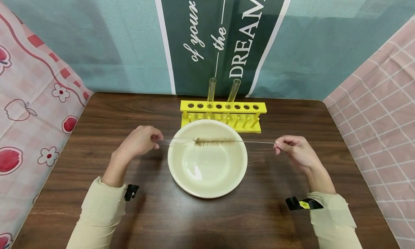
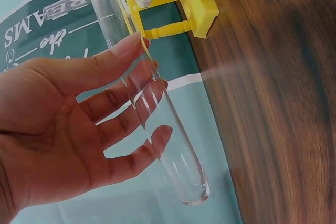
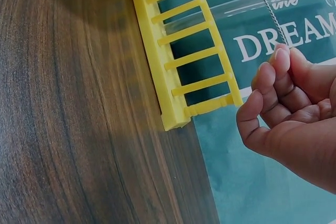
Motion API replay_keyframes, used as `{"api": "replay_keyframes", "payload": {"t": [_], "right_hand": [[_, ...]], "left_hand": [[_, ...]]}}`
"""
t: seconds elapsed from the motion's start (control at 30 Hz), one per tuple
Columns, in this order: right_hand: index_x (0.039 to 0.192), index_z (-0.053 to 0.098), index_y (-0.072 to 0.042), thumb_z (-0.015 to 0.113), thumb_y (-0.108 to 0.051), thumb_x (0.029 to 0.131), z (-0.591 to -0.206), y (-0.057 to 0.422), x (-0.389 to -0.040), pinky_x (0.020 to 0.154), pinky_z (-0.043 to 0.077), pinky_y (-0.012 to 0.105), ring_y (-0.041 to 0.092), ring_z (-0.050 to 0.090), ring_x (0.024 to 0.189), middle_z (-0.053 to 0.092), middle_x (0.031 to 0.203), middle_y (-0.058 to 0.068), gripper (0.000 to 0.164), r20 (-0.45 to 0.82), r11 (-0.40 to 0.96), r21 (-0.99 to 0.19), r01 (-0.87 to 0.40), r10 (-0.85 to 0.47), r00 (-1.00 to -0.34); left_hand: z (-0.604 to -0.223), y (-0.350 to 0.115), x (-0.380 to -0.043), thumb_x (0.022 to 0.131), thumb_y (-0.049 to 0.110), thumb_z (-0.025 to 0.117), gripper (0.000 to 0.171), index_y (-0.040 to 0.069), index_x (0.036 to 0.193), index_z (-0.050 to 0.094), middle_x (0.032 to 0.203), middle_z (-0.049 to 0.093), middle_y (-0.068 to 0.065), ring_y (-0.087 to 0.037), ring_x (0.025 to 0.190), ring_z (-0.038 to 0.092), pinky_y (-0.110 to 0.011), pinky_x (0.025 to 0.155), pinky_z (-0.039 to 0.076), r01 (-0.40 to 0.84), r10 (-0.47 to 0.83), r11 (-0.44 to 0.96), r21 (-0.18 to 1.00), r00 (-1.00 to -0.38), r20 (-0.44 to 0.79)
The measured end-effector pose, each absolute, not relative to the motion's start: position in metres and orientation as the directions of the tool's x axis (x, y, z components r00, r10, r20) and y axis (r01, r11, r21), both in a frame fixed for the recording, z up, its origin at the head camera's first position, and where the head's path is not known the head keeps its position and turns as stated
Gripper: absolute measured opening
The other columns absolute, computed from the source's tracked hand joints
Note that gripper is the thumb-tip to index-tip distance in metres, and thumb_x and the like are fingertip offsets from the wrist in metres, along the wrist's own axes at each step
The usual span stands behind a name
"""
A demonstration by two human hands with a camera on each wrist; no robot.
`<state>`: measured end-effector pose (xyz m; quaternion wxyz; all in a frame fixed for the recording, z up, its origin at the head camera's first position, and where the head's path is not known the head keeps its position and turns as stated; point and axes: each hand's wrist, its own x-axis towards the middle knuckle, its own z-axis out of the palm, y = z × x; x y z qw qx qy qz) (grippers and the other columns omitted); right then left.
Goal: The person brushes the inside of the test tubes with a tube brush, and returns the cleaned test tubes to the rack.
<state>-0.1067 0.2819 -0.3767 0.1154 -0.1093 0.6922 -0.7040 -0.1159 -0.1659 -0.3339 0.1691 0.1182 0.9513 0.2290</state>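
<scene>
My left hand holds a clear glass test tube between thumb and fingers, its rounded end pointing out past the fingertips in the left wrist view. In the head view the tube lies level above the left side of a cream bowl. My right hand pinches the thin twisted wire handle of a test tube brush. Its tan bristles stretch over the bowl, in line with the tube, and the brush tip is right at the tube's mouth end.
Behind the bowl stands a yellow test tube rack, with two upright glass tubes in it, one left and one right. All rest on a dark wooden table. Cloths hang at the back and both sides.
</scene>
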Motion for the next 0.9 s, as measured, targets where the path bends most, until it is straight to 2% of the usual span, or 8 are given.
{"api": "replay_keyframes", "payload": {"t": [0.37,0.67,0.9], "right_hand": [[0.08,0.064,0.003,0.049,0.008,0.089,-0.3778,0.2812,-0.1069,0.065,0.047,0.023,0.014,0.056,0.066,0.06,0.069,0.004,0.019,-0.011,-0.011,-1.0,0.015,-0.309,-0.951],[0.079,0.063,0.005,0.052,0.004,0.089,-0.3806,0.2802,-0.11,0.065,0.047,0.023,0.014,0.055,0.065,0.059,0.065,0.004,0.015,-0.057,0.108,-0.994,0.027,-0.286,-0.957],[0.079,0.06,0.011,0.051,0.007,0.089,-0.3774,0.2802,-0.1127,0.064,0.047,0.023,0.015,0.055,0.063,0.058,0.062,0.006,0.014,-0.015,0.224,-0.973,-0.057,-0.307,-0.952]], "left_hand": [[-0.336,-0.1669,-0.117,0.078,-0.001,0.069,0.019,0.0,0.097,0.067,0.093,0.064,-0.013,-0.026,0.087,0.056,-0.044,0.077,0.046,0.146,0.307,0.866,0.478,-0.91,-0.278],[-0.3364,-0.166,-0.1188,0.077,-0.002,0.069,0.02,0.0,0.097,0.067,0.093,0.063,-0.013,-0.025,0.084,0.055,-0.042,0.075,0.046,0.139,0.307,0.856,0.498,-0.911,-0.275],[-0.3361,-0.1665,-0.1204,0.076,-0.003,0.069,0.022,-0.001,0.098,0.067,0.092,0.064,-0.013,-0.025,0.083,0.055,-0.041,0.075,0.047,0.132,0.306,0.844,0.52,-0.915,-0.263]]}}
